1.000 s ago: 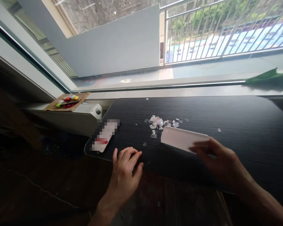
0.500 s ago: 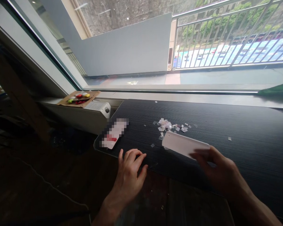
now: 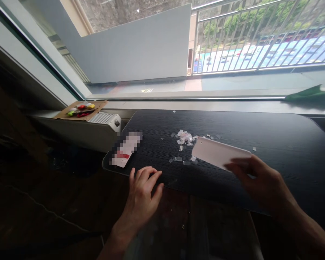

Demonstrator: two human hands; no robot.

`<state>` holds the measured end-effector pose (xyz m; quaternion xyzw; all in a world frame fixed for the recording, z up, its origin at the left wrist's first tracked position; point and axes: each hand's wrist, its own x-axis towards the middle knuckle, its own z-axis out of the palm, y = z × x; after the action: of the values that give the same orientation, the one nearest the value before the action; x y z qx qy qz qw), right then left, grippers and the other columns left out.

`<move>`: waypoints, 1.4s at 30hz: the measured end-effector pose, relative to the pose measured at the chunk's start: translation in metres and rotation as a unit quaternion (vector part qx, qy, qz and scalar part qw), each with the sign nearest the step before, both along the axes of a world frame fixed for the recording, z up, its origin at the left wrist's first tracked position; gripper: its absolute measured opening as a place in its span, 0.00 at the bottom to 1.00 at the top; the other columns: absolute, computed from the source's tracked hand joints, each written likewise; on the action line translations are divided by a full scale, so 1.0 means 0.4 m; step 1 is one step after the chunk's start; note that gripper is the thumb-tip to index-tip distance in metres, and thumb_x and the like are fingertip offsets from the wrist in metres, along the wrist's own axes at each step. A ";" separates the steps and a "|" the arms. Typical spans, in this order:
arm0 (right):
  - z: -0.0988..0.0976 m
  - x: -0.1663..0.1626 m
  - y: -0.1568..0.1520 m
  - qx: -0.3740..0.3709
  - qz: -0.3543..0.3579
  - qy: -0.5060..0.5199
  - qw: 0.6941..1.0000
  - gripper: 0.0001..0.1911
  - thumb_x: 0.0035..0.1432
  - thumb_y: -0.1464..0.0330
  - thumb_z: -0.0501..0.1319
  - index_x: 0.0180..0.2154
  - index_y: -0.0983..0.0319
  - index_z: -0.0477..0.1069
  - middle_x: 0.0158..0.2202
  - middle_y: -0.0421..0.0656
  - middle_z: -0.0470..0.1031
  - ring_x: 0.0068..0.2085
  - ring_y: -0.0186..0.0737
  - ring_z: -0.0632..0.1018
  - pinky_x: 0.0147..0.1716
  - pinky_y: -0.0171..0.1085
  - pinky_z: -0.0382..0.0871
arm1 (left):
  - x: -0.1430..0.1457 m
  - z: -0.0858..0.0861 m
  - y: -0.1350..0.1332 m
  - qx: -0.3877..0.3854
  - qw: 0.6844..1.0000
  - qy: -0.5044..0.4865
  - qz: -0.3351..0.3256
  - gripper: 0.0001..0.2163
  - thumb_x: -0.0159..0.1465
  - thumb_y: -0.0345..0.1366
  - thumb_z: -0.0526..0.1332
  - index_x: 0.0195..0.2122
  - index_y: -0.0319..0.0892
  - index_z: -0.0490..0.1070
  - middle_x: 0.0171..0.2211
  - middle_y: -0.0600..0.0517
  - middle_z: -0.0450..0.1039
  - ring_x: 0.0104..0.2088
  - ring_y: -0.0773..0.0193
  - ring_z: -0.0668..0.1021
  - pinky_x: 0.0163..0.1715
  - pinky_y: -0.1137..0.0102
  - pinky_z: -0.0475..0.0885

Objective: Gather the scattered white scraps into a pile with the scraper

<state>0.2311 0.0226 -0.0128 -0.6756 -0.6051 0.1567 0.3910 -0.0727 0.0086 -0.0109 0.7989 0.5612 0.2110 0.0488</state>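
A long pale card with rounded corners (image 3: 218,151) is pinched at its right end by my right hand (image 3: 264,180), thumb below. A small dark hole shows near its left end. It hovers tilted over the black table (image 3: 157,124); whether its edge touches the top I cannot tell. Just left of it lies a heap of small white and clear scraps (image 3: 184,136), with several loose pieces (image 3: 178,159) nearer me. My left hand (image 3: 143,189) is at the table's front edge, fingers apart and slightly bent, holding nothing.
A blurred-out pale and red flat item (image 3: 124,151) lies at the table's left end. On the sill beyond, a cardboard sheet (image 3: 97,106) carries red, yellow and green bits beside a white radiator (image 3: 105,121). Green cloth-like material (image 3: 311,95) is at the window's right.
The card has moved right relative to the scraps, and several loose pieces now show on the near side of the heap. My left hand has hardly moved. The whole view has shifted slightly.
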 end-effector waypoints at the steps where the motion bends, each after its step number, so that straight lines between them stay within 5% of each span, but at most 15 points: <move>1: 0.006 0.014 -0.002 -0.007 -0.012 0.006 1.000 0.10 0.55 0.58 0.63 0.36 0.56 0.73 0.32 0.42 0.82 0.33 0.47 0.82 0.31 0.40 0.73 | -0.002 -0.002 0.002 0.004 1.000 0.001 0.000 0.13 0.65 0.32 0.55 0.49 0.44 0.72 0.45 0.47 0.73 0.51 0.54 0.73 0.60 0.42 0.53; 9: 0.044 0.044 0.009 -0.016 -0.025 -0.016 0.999 0.10 0.55 0.60 0.63 0.37 0.58 0.74 0.28 0.41 0.80 0.29 0.42 0.79 0.29 0.38 0.70 | -0.002 -0.005 0.013 0.018 1.000 0.002 -0.023 0.12 0.65 0.34 0.55 0.48 0.44 0.73 0.44 0.46 0.74 0.50 0.52 0.73 0.59 0.42 0.54; 22: 0.016 0.019 0.037 -0.036 0.050 -0.007 0.998 0.09 0.56 0.59 0.61 0.36 0.56 0.74 0.30 0.40 0.81 0.30 0.43 0.80 0.28 0.38 0.71 | 0.002 -0.001 0.001 0.007 1.000 0.001 0.002 0.13 0.65 0.32 0.55 0.48 0.44 0.72 0.45 0.46 0.73 0.51 0.53 0.73 0.59 0.42 0.54; 33: 0.007 0.035 -0.019 -0.051 -0.075 0.014 0.996 0.11 0.52 0.57 0.62 0.30 0.57 0.73 0.23 0.41 0.77 0.23 0.42 0.76 0.20 0.38 0.66 | 0.005 -0.008 0.002 0.006 1.000 0.002 -0.005 0.13 0.65 0.31 0.55 0.48 0.43 0.72 0.44 0.46 0.73 0.51 0.52 0.73 0.59 0.41 0.54; 42: -0.037 -0.069 -0.002 -0.123 0.027 0.160 0.979 0.14 0.52 0.57 0.60 0.35 0.60 0.72 0.30 0.43 0.80 0.31 0.43 0.79 0.29 0.37 0.71 | 0.011 -0.002 -0.002 -0.007 1.000 -0.002 0.005 0.13 0.64 0.30 0.54 0.48 0.44 0.72 0.45 0.47 0.73 0.52 0.52 0.73 0.60 0.40 0.54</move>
<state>0.2036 0.0220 -0.0276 -0.6683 -0.5283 0.3468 0.3924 -0.0683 0.0076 -0.0115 0.7950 0.5669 0.2090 0.0547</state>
